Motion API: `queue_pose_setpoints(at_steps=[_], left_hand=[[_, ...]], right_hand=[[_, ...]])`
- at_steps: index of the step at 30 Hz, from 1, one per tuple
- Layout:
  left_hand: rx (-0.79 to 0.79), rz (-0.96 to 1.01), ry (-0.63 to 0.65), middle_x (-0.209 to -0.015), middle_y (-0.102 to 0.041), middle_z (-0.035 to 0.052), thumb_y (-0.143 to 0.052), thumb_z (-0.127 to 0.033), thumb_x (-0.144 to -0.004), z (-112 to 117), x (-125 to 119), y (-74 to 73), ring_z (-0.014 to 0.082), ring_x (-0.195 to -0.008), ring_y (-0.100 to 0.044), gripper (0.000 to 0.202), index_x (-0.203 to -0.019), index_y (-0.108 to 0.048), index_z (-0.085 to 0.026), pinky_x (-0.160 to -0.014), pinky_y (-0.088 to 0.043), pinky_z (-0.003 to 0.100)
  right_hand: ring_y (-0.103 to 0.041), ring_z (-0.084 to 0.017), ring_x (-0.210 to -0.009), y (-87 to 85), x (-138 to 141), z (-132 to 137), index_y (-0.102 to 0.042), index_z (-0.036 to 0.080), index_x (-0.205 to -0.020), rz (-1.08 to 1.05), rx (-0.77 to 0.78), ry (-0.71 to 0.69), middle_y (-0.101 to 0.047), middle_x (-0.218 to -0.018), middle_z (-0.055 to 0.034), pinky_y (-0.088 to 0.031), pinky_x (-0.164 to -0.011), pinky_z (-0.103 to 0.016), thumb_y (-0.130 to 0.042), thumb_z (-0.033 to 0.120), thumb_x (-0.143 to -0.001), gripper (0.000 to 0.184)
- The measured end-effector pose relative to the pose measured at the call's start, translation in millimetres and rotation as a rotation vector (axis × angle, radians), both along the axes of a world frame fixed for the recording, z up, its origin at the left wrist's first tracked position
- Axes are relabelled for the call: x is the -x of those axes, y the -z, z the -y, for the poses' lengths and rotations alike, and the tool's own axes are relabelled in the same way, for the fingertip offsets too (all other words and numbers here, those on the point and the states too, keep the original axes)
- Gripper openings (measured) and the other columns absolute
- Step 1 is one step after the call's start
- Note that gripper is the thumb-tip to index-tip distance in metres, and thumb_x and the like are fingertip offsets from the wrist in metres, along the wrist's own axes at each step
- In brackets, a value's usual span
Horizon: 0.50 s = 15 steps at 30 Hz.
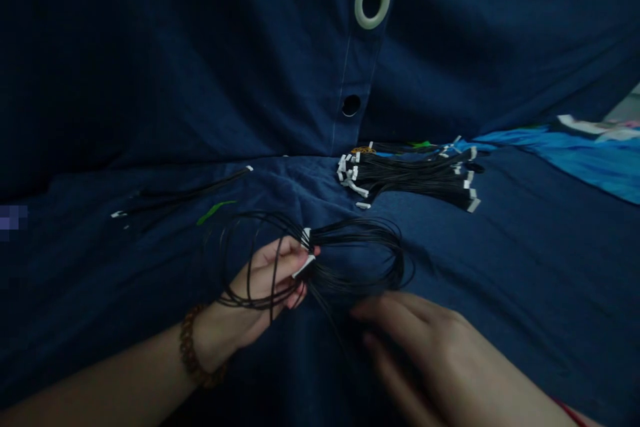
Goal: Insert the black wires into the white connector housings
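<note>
While your left hand (265,277) sits closed at lower centre, its fingers curl around a bundle of thin black wires (353,233), and the white connectors (305,259) on the wire ends stick out just past your fingertips. From that grip, the wires spread in loose loops to both sides: some wrap across the back of your hand, and a wider loop swings right, lying over the navy cloth (500,280). Your right hand (420,353) is open at the lower right, its fingers loosely curved, with the fingertips (363,310) right beside the strands hanging below the bundle. You can't tell from this view whether they touch a wire.

A beaded bracelet (189,347) circles your left wrist, and a red string (570,411) shows at your right wrist. Above your hands, right of centre, a stack of black wire bundles (410,180) with white connectors at both ends lies on the navy cloth. To the left of your hands, a few loose black wires (185,193) lie near a green strip (214,211). A pale green ring (372,0) sits at top centre on a navy fold, with a dark round hole (351,105) below it. Bright blue fabric (565,160) lies at the right edge.
</note>
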<state>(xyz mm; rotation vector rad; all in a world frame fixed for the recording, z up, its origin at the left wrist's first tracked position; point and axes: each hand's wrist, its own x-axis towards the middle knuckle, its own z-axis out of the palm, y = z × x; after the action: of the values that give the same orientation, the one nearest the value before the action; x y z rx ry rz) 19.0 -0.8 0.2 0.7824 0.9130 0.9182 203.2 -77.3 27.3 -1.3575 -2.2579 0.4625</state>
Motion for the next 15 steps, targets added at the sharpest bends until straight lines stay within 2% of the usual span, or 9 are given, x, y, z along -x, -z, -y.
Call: queue_pose_setpoints(at_steps=[2,5,8,12,15], left_hand=[[-0.014,-0.016,-0.005,-0.073,-0.063,0.0006,-0.069,-0.019,-0.066,1.0,-1.0,-0.1,0.0032,-0.038,-0.049,0.012,-0.074,-0.062,-0.014,-0.034,-0.039,0.013],[-0.026,-0.009,-0.020,-0.072,-0.063,-0.0002,-0.071,-0.017,-0.063,2.7,-1.7,-1.2,0.0037,-0.037,-0.050,0.014,-0.073,-0.060,-0.014,-0.033,-0.040,0.013],[-0.064,0.001,0.046,-0.057,-0.059,-0.0030,-0.071,-0.016,-0.063,4.8,-1.2,-1.1,0.0052,-0.036,-0.050,0.016,-0.075,-0.060,-0.014,-0.033,-0.040,0.013],[-0.123,0.019,0.132,-0.055,-0.059,-0.0028,-0.070,-0.019,-0.064,7.8,-0.1,2.1,0.0060,-0.039,-0.051,0.013,-0.073,-0.062,-0.015,-0.033,-0.039,0.012],[-0.101,0.027,0.123,-0.048,-0.057,-0.0033,-0.074,-0.021,-0.060,10.4,-0.5,3.2,0.0069,-0.034,-0.049,0.018,-0.071,-0.061,-0.014,-0.030,-0.037,0.013]], right_hand=[[-0.063,-0.015,-0.080,3.7,1.2,-2.5,-0.058,0.020,-0.096,-0.004,0.014,0.048,-0.065,-0.091,-0.0023,-0.049,-0.071,-0.025,-0.043,0.012,-0.079,0.024],[-0.063,-0.014,-0.084,5.6,1.7,-2.3,-0.058,0.021,-0.101,-0.058,0.059,0.038,-0.066,-0.096,-0.0005,-0.048,-0.074,-0.023,-0.044,0.014,-0.081,0.026],[-0.062,-0.011,-0.083,4.2,4.6,-0.9,-0.058,0.024,-0.104,-0.142,0.175,-0.019,-0.066,-0.096,0.0024,-0.046,-0.074,-0.018,-0.042,0.013,-0.083,0.028],[-0.061,-0.010,-0.075,4.8,8.6,-4.8,-0.061,0.022,-0.087,-0.229,0.338,-0.073,-0.066,-0.083,0.0026,-0.043,-0.069,-0.017,-0.041,0.015,-0.086,0.022],[-0.055,-0.009,-0.061,7.8,8.8,-9.6,-0.058,0.019,-0.075,-0.313,0.484,-0.054,-0.061,-0.068,0.0023,-0.041,-0.056,-0.017,-0.038,0.019,-0.087,0.024]])
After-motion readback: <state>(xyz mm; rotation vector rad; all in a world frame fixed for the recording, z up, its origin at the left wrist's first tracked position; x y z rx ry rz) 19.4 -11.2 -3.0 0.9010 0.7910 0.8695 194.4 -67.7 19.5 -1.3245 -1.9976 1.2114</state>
